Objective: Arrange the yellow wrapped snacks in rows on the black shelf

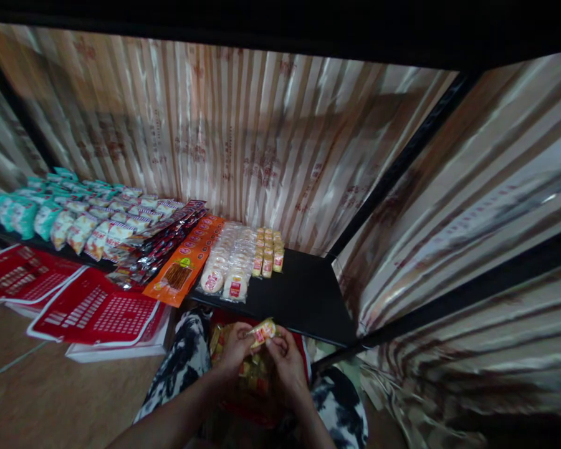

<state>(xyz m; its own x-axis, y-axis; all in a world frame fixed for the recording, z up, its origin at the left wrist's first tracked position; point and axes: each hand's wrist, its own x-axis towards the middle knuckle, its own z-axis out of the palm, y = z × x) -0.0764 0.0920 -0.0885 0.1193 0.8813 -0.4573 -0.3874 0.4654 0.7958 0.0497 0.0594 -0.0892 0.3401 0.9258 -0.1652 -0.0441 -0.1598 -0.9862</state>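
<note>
Yellow packet [263, 333] pinched at its ends by left hand [234, 350] and right hand [289, 362], long axis crosswise, right end farther out. Similar yellow packet rows [268, 252] sit ahead of both hands on black shelf [306, 293].

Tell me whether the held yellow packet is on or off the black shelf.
Off: the left hand and right hand hold the yellow packet in front of the black shelf.
</note>
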